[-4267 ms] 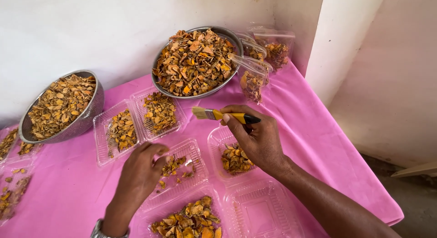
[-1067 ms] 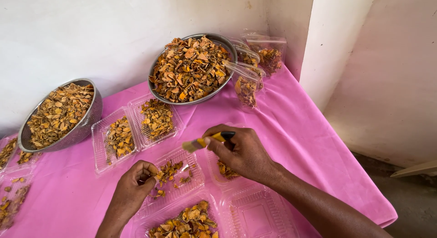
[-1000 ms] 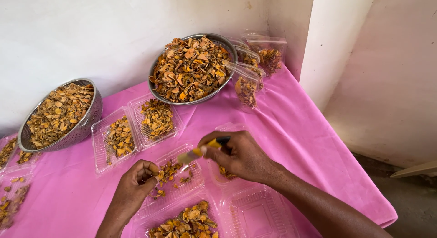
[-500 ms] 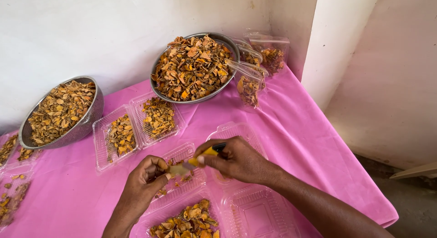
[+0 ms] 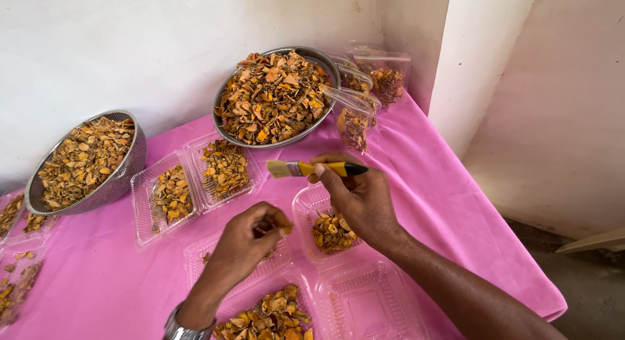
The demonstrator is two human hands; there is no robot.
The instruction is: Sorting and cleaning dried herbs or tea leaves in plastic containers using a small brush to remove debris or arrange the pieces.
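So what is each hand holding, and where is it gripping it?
Right hand holds a brush by its yellow handle. Left hand pinches a small orange piece at its fingertips.

My head camera is looking steeply down, close over the pink worktop [image 5: 449, 203], facing the corner wall [image 5: 130, 47].

My left hand [image 5: 244, 239] is reaching in from the near left, forearm angling up toward the middle, wrist slightly bent, its back facing up. Its fingers [image 5: 277, 224] are curling in and pinching together at the tips. My right hand [image 5: 361, 197] is coming in from the near right, the forearm stretching diagonally across, and sitting a little farther and higher than the left. Its thumb and fingers [image 5: 323, 174] are closing in a pinch, palm turning leftward.
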